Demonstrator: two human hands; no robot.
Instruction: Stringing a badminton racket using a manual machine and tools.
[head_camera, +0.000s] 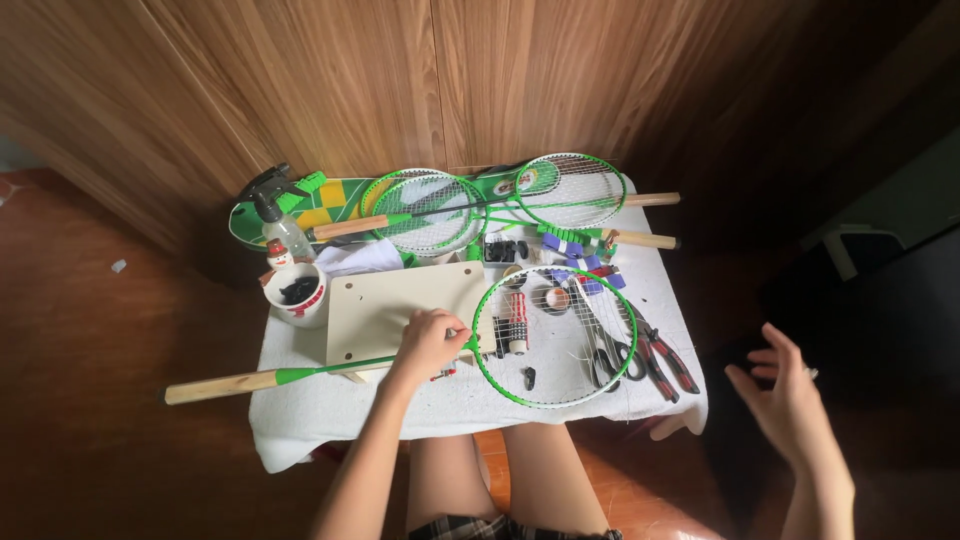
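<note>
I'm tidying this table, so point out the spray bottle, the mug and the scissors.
spray bottle (283, 228), head view, on its clear body.
mug (305, 305), head view, on its outer wall.
scissors (603, 345), head view, on the blades.

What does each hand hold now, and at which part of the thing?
The left hand grips the green racket at its throat, where the shaft meets the round head. The right hand is open in the air beside the table and holds nothing.
</note>
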